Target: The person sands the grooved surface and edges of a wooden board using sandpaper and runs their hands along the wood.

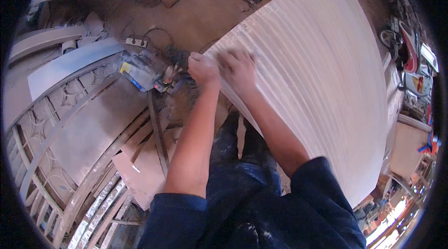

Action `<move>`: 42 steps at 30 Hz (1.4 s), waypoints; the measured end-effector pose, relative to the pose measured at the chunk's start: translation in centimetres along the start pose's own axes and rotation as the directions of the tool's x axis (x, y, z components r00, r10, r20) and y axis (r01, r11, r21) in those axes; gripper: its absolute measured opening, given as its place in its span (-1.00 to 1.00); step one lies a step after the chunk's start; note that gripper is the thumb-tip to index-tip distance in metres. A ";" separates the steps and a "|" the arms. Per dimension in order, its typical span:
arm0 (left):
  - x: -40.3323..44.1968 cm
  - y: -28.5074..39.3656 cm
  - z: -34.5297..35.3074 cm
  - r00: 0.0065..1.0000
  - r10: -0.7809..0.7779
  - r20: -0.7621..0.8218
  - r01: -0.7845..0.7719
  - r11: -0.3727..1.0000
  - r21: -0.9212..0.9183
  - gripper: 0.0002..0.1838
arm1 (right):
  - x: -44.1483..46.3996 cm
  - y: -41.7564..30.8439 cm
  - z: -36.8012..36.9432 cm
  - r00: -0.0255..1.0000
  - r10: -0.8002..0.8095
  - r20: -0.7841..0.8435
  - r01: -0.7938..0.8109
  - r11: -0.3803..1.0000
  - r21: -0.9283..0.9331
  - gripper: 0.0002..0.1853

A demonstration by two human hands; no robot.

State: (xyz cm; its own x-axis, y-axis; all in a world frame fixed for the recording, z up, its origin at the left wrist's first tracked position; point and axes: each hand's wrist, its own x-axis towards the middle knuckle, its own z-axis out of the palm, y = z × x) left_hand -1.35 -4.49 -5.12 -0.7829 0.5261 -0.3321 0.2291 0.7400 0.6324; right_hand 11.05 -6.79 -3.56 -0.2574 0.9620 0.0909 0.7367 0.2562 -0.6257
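A large pale panel (pixel 322 62) with a ribbed, streaked face spreads out in front of me and to the right. At its near left corner my left hand (pixel 204 69) is closed, its fingers curled at the panel's edge. My right hand (pixel 241 74) presses on the ribbed face just beside it, smeared by motion. A dark brown, blurred thing (pixel 225 60) shows under and around the right fingers; its kind cannot be made out.
On the left, a cluttered surface holds a clear plastic bag with a yellow label (pixel 128 69) and small items. A white power strip (pixel 136 42) lies behind it. Boards and carved wooden frames (pixel 39 113) lean at lower left. A red and white motorbike (pixel 409 48) stands at far right.
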 end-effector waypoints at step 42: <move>-7.0 -4.7 -2.7 0.474 0.873 0.111 -0.868 0.443 0.224 -0.38 | -31.8 7.3 -17.2 0.949 0.314 -0.034 -0.316 0.948 -0.037 -0.78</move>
State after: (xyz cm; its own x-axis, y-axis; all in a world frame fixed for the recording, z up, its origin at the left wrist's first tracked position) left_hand 1.49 -12.78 -3.89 -0.1073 0.9422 0.3173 0.9107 -0.0349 0.4115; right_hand 35.38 -33.92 2.24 0.0090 0.9964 -0.0837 0.8027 -0.0572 -0.5937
